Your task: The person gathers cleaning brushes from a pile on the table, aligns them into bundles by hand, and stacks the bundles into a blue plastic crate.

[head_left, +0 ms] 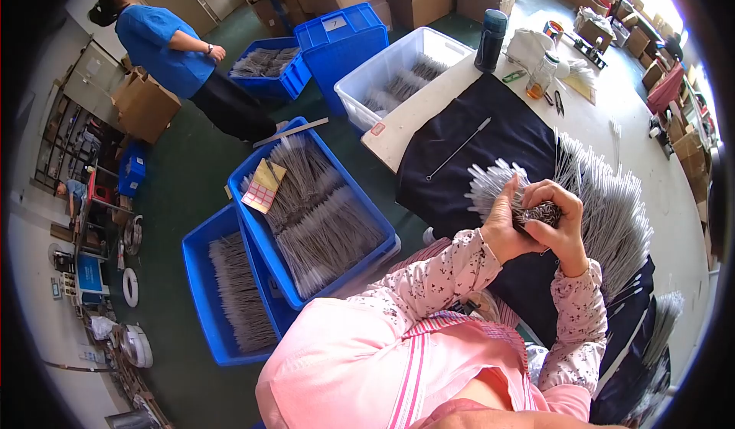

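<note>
A bundle of thin wire brushes [490,186] is held between my two hands over the dark cloth [452,134]. White bristle ends point up and left; the metal loop ends bunch near my fingers. My left hand [505,226] is closed round the left side of the bundle, thumb up. My right hand [557,218] curls round its right side, fingers bent over the loop ends. One single brush [459,149] lies apart on the cloth. Just right of my hands spreads a big pile of similar brushes [612,207].
Blue bins [389,254] of brushes stand at left, one with a pink-and-white card [259,196]. A white bin [348,84] adjoins the table [387,144]. On it are a dark bottle [491,42], a glass jar [542,76] and scissors [559,104]. A person in blue [164,50] stands upper left.
</note>
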Demonstrator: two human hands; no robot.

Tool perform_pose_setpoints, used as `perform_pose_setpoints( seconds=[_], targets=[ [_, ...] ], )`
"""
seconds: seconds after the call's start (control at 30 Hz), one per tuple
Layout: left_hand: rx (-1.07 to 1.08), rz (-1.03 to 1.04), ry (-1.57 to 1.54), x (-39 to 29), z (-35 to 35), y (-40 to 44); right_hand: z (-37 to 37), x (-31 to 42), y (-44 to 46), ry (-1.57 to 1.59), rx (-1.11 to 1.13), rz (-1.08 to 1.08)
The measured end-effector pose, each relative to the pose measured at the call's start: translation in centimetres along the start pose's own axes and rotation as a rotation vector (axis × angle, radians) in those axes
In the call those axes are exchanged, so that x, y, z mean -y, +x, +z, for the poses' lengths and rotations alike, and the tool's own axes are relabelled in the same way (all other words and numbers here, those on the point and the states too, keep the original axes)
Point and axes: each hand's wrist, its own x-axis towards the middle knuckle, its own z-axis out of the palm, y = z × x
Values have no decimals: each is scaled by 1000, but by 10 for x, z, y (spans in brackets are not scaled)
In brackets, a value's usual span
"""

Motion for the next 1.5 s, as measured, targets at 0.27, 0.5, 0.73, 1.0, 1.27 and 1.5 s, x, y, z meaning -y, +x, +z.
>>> perform_pose_setpoints(
  seconds=[0.27,0.5,0.73,1.0,1.27,1.5],
  targets=[
    [73,-1,-72,1,-28,11,14,0,-19,-32,-106,-117],
    [347,-127,-54,25,-41,-35,40,31,-45,-125,-68,-472],
    [392,-156,193,34,-20,-81,46,63,-59,-349,103,-814],
    [319,-11,534,15,-29,-81,63,43,-65,-464,172,-1027],
    [457,234,855,-6,-43,-72,69,20,-76,-197,273,-816],
    [412,257,966,-17,-73,-82,81,-3,-92,130,310,-742]
  ],
)
